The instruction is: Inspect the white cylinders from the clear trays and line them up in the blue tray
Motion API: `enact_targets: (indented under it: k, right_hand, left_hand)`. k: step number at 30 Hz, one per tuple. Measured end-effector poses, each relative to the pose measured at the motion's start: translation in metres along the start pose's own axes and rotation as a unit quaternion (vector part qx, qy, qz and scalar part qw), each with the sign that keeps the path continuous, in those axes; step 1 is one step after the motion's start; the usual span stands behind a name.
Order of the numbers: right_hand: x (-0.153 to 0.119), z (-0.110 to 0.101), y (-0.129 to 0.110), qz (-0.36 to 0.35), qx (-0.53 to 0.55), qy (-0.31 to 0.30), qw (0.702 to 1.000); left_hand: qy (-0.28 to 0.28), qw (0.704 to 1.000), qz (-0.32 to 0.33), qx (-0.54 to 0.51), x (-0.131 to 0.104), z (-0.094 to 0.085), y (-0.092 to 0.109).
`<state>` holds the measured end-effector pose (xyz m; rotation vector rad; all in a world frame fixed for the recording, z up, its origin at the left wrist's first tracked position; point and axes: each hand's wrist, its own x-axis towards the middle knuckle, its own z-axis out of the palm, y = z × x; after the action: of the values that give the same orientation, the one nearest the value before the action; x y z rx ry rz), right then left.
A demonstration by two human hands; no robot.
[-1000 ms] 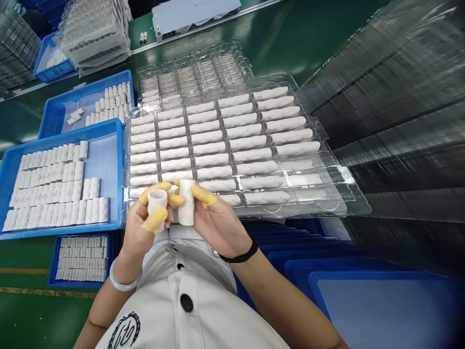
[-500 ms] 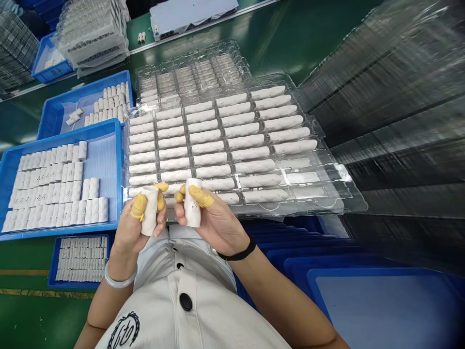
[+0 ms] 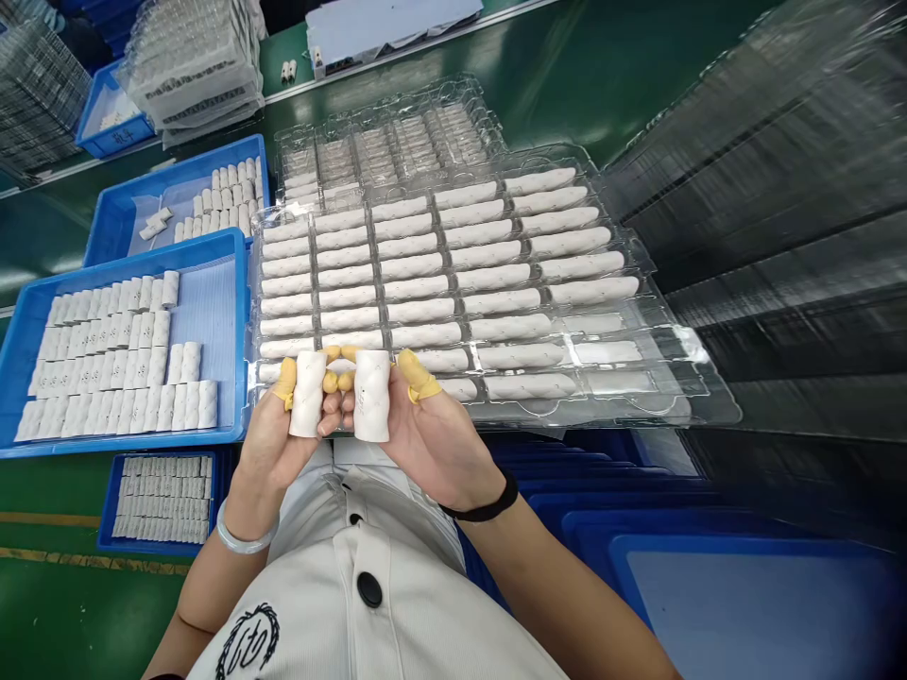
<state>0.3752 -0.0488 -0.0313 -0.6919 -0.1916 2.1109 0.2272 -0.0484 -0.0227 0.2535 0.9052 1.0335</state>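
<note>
My left hand [image 3: 273,439] holds a white twisted cylinder [image 3: 307,395] upright between its thumb and fingers. My right hand [image 3: 439,444] supports a second white cylinder [image 3: 372,397] on its fingers, with the thumb lifted off to the right; small dark marks show on this piece. Yellow finger cots cover the thumbs and some fingertips. The fingers of both hands nearly meet between the two pieces. Just beyond them lies a clear plastic tray [image 3: 673,406] filled with rows of similar white pieces, several slots at its right front looking vacant.
At left, a blue bin [image 3: 223,340] holds rows of short white cylinders. Another blue bin [image 3: 106,222] lies behind it, and a smaller one [image 3: 106,515] sits lower. Stacked clear trays [image 3: 191,66] stand at the back. Blue trays [image 3: 744,604] are stacked at lower right, near a dark grey surface [image 3: 800,236].
Both cylinders have been turned in the fingers, and the hands have come closer together. My right thumb has lifted off its piece. The whole view has shifted slightly.
</note>
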Motion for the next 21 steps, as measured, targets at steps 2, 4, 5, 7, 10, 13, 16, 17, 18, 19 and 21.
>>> enact_targets:
  k: [2,4,5,7,10,13,16,17,18,19,21]
  right_hand:
    - [0.0001,-0.0003,-0.0003,-0.001,0.013,0.004,1.000]
    - [0.0002,-0.0012,-0.0004,-0.006,0.016,0.007,1.000]
    - [0.0003,-0.0019,-0.0004,-0.008,0.013,0.006,1.000]
    - [0.0005,-0.0033,-0.0001,-0.013,0.004,0.002,1.000]
    - [0.0014,-0.0060,0.0013,-0.019,-0.006,-0.006,1.000]
    - [0.0022,-0.0081,0.0031,-0.021,-0.014,-0.008,1.000]
    - [0.0018,-0.0078,0.0035,-0.029,-0.026,0.000,0.999]
    - [0.0013,-0.0071,0.0034,-0.036,-0.033,-0.001,0.999]
    - [0.0007,-0.0063,0.0034,-0.045,-0.042,-0.002,0.998]
    - [0.0002,-0.0054,0.0038,-0.055,-0.054,-0.003,0.997]
    - [-0.0005,-0.0041,0.0063,-0.077,-0.086,0.006,0.993]
  left_hand:
    - [0.024,1.000,0.004,-0.003,0.0004,0.0007,-0.0001]
    - [0.034,0.999,0.008,-0.008,0.0010,0.0008,-0.0002]
    - [0.036,0.999,0.008,-0.010,0.0014,0.0008,-0.0002]
    - [0.041,0.999,0.006,-0.014,0.0020,0.0011,0.0000]
    - [0.051,0.999,0.000,-0.013,0.0026,0.0028,-0.0001]
    - [0.054,0.999,0.006,-0.008,0.0030,0.0045,-0.0007]
    - [0.048,0.999,0.014,0.001,0.0035,0.0052,-0.0008]
    - [0.044,0.999,0.016,0.005,0.0037,0.0053,-0.0007]
    - [0.039,0.999,0.019,0.009,0.0038,0.0052,-0.0009]
    - [0.032,0.999,0.020,0.016,0.0040,0.0052,-0.0015]
    - [0.022,0.999,0.030,0.040,0.0043,0.0051,-0.0047]
